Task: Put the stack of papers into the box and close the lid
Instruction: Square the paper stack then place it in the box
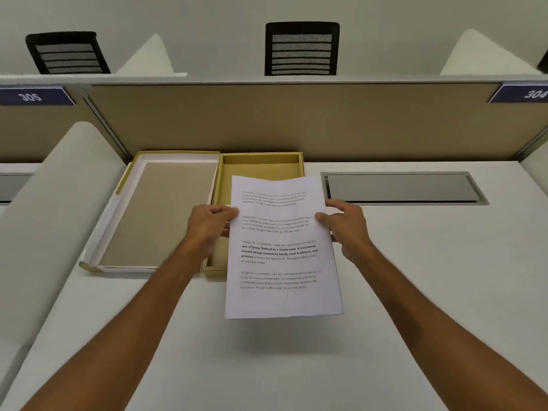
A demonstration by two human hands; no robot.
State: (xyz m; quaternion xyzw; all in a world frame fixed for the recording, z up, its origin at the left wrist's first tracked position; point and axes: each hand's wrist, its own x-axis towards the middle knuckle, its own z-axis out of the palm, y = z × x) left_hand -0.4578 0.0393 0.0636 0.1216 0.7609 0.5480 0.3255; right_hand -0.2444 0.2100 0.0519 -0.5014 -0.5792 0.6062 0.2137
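Observation:
A stack of white papers [281, 262] with printed text hangs above the desk, held at both side edges. My left hand [209, 225] grips its left edge and my right hand [345, 225] grips its right edge. Behind and partly under the papers lies the open yellow box [261, 162], its far end visible and the rest hidden by the sheets. Its lid [166, 209] lies flipped open flat to the left, inside face up, joined along the box's left side.
A white desk [415, 277] stretches around me. A grey cable flap [400, 188] sits in the desk at the right. A tan partition [296, 120] stands right behind the box. A white side divider [53, 218] rises at the left. Black chairs [301, 48] stand beyond.

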